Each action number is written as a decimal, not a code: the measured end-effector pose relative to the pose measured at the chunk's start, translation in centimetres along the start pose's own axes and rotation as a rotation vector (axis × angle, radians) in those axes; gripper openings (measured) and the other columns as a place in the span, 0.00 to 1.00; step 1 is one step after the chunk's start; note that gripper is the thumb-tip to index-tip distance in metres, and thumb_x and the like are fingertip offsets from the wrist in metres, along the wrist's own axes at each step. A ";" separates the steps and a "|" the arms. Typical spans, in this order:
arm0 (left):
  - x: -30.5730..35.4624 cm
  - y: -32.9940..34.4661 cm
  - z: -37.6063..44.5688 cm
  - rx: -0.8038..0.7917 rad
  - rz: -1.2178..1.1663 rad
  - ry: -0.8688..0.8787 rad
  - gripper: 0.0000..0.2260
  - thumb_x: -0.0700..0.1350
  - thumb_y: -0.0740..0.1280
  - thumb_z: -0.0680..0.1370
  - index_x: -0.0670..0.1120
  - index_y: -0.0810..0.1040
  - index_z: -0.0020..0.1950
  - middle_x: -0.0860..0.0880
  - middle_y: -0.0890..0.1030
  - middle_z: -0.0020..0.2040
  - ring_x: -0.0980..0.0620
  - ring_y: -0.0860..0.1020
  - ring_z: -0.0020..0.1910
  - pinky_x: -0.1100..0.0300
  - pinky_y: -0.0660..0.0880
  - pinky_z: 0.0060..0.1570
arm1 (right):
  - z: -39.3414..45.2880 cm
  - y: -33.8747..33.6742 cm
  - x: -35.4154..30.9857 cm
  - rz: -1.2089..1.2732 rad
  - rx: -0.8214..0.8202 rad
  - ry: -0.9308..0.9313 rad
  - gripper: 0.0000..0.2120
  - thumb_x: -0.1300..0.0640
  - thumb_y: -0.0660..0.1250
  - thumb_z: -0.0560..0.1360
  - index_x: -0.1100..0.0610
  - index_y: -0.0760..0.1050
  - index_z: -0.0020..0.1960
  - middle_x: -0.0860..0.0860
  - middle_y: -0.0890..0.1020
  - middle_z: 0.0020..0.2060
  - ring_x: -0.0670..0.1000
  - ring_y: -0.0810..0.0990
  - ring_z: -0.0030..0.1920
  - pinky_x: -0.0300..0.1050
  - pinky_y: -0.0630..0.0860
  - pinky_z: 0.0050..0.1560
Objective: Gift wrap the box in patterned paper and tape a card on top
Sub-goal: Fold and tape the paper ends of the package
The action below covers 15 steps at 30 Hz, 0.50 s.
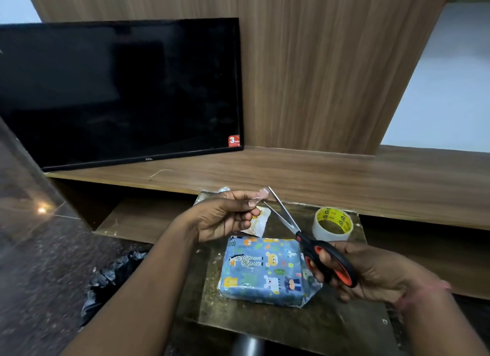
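A box wrapped in blue paper with cartoon animals (262, 270) lies on a small glass-topped table (291, 326). Above and behind it my left hand (225, 217) pinches a short piece of clear tape (258, 196) between thumb and fingers. My right hand (371, 273) grips black-and-orange scissors (313, 245); their blades are spread apart, tips right by the tape piece. A small white card with an orange print (258, 221) lies behind the box, partly hidden by my left hand. A roll of clear tape with a yellow core (332, 223) stands to the box's right rear.
A black television (119, 90) leans against the wood-panelled wall on a long wooden shelf (344, 175). Crumpled black plastic (116, 273) lies on the dark stone floor left of the table. A scrap of shiny wrapping (224, 190) sits at the table's far edge.
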<state>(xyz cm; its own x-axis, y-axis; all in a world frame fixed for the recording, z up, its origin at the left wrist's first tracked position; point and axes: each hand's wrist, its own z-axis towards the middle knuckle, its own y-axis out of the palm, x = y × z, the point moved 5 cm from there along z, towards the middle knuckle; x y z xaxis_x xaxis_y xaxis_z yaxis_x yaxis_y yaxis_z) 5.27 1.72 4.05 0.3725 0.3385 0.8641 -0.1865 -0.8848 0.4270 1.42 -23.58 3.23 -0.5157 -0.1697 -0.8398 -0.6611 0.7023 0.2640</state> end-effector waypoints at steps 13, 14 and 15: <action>-0.5 -0.4 0.6 -0.026 0.041 -0.035 0.24 0.34 0.69 0.76 0.35 0.74 0.72 0.44 0.83 0.40 0.56 0.79 0.33 0.63 0.81 0.36 | 2.3 -0.1 0.1 -0.025 -0.098 -0.052 0.27 0.45 0.83 0.65 0.61 0.78 0.52 0.58 0.76 0.40 0.47 0.70 0.31 0.39 0.64 0.26; -0.5 -0.2 0.6 -0.041 0.039 -0.036 0.20 0.34 0.69 0.76 0.37 0.79 0.68 0.44 0.83 0.40 0.56 0.79 0.33 0.63 0.81 0.35 | 2.4 0.0 0.1 -0.031 -0.099 -0.053 0.26 0.44 0.83 0.65 0.60 0.78 0.52 0.58 0.76 0.40 0.47 0.71 0.31 0.39 0.64 0.26; -0.6 0.0 0.5 -0.055 0.043 -0.033 0.15 0.34 0.69 0.76 0.41 0.84 0.62 0.44 0.83 0.40 0.56 0.79 0.33 0.63 0.81 0.35 | 2.5 0.1 0.1 -0.034 -0.099 -0.055 0.26 0.44 0.83 0.64 0.60 0.79 0.52 0.58 0.77 0.40 0.47 0.71 0.32 0.39 0.63 0.27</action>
<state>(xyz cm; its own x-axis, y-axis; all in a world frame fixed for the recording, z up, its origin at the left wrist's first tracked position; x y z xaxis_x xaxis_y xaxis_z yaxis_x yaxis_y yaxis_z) 5.53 1.35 3.42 0.3927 0.2893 0.8730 -0.2525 -0.8789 0.4048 2.66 -21.79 1.96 -0.4628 -0.1524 -0.8733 -0.7299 0.6246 0.2778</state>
